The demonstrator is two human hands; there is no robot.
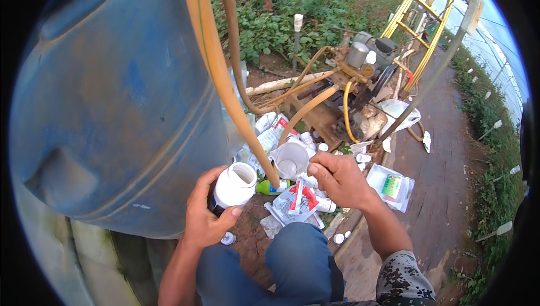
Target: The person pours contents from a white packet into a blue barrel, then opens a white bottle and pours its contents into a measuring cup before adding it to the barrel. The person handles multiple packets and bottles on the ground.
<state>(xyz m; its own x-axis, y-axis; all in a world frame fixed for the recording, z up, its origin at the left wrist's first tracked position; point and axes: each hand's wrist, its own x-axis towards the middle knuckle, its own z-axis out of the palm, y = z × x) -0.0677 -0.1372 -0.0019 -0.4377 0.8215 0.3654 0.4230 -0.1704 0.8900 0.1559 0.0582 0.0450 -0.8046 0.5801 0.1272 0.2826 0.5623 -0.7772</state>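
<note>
My left hand (pixel 209 215) is closed around a white plastic bottle (pixel 234 187) with its wide mouth uncapped and tilted up. On the right, my right hand (pixel 344 179) has its thumb and fingers pinched at the rim or handle of a translucent plastic measuring cup (pixel 292 160); the exact grip is hidden by the fingers. Under the cup lie empty packets and bottles, among them a green bottle (pixel 265 187) and a clear plastic bag with red print (pixel 295 200). A thick orange hose (pixel 228 86) hangs down between the bottle and the cup.
A large blue plastic barrel (pixel 122 107) fills the left. Ahead stand a motor-driven pump (pixel 358 69) with hoses and a yellow ladder (pixel 415 31). At right, a plastic packet (pixel 390 187) lies beside a dark path (pixel 438 137). Loose white caps (pixel 338 238) lie near my knee.
</note>
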